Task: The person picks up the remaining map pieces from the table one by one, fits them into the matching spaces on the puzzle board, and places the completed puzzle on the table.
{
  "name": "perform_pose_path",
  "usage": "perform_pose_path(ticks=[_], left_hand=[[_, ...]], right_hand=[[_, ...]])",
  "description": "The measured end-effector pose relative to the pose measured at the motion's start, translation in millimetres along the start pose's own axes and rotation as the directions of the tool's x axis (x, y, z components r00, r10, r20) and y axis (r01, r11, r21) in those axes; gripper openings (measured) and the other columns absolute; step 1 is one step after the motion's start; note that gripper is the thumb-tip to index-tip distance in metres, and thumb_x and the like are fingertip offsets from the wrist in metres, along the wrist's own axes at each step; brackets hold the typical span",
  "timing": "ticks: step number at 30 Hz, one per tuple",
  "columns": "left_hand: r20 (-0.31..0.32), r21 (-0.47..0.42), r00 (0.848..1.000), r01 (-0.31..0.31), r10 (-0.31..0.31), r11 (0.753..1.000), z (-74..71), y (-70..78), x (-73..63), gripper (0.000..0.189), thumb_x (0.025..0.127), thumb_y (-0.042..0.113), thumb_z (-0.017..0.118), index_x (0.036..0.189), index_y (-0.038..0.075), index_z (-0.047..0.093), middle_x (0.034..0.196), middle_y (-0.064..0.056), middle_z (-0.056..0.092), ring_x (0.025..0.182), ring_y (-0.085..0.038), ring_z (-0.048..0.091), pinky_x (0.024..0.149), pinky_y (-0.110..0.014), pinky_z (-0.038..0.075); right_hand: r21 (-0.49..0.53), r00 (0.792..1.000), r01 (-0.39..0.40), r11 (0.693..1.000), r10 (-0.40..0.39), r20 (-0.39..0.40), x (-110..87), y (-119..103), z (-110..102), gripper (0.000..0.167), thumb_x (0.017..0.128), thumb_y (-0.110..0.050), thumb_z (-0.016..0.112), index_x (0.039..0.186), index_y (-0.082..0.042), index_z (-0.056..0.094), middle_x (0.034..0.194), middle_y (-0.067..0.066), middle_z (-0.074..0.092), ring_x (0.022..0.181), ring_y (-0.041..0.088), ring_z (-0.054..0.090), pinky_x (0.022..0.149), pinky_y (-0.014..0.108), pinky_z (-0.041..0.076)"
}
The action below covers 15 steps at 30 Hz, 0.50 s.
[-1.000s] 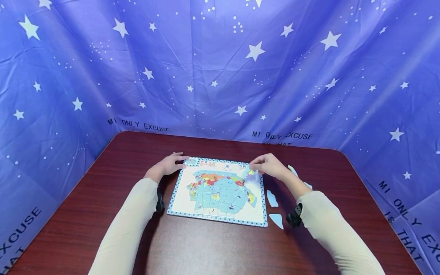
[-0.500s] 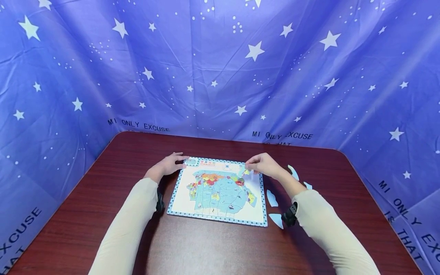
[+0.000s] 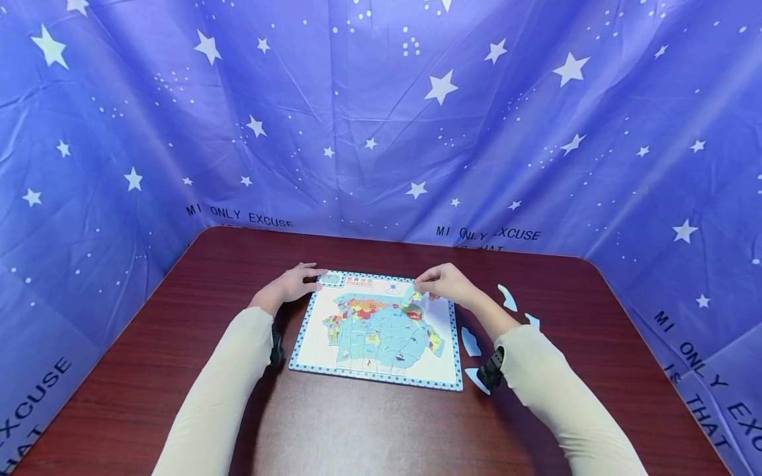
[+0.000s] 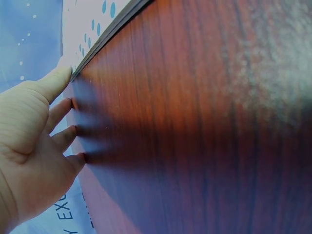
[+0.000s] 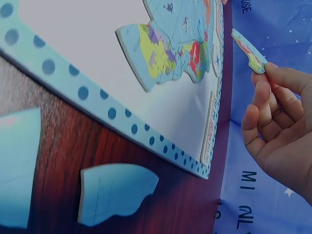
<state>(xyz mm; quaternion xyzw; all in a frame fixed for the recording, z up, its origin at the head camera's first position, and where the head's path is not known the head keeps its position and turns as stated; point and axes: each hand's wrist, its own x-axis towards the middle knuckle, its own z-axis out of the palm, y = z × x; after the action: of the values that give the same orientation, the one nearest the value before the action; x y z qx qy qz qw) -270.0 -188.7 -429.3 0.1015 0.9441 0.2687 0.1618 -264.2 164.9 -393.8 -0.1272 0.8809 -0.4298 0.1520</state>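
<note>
A world map jigsaw puzzle board (image 3: 443,375) with a dotted blue border lies on the table, partly filled with joined map pieces (image 3: 381,334). My right hand (image 3: 450,284) pinches a puzzle piece (image 5: 249,51) between thumb and fingers. The piece has light blue, yellow and red print and is raised above the board's upper right part, tilted in the right wrist view. My left hand (image 3: 290,284) rests at the board's upper left corner. Its thumb touches the board edge in the left wrist view, and its other visible fingers (image 4: 63,139) extend to the table beside it.
Several loose light blue puzzle pieces lie right of the board, among them a curved piece (image 3: 508,298) and one near the border (image 5: 117,192). Wrist cameras (image 3: 491,370) sit on both arms. A blue star-printed curtain (image 3: 381,132) surrounds the dark red wooden table (image 3: 369,430).
My right hand has moved left over the board with the pinched puzzle piece, toward the map's upper right edge. The left hand has stayed at the corner.
</note>
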Motion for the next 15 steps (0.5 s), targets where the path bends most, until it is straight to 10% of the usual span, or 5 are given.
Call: perform_pose_path(ticks=[15], left_hand=[[0.01, -0.016, 1.0, 0.011, -0.011, 1.0, -0.9, 0.6, -0.7, 0.051, 0.098, 0.028, 0.049, 0.146, 0.019, 0.035, 0.157, -0.014, 0.014, 0.145, -0.038, -0.002, 0.113, -0.059, 0.014]], right_hand=[[0.018, 1.0, 0.018, 1.0, -0.018, 0.016, 5.2, -12, 9, 0.021, 0.088, -0.019, 0.065, 0.101, -0.003, 0.072, 0.088, 0.008, 0.072, 0.067, 0.022, 0.062, 0.074, 0.045, 0.054]])
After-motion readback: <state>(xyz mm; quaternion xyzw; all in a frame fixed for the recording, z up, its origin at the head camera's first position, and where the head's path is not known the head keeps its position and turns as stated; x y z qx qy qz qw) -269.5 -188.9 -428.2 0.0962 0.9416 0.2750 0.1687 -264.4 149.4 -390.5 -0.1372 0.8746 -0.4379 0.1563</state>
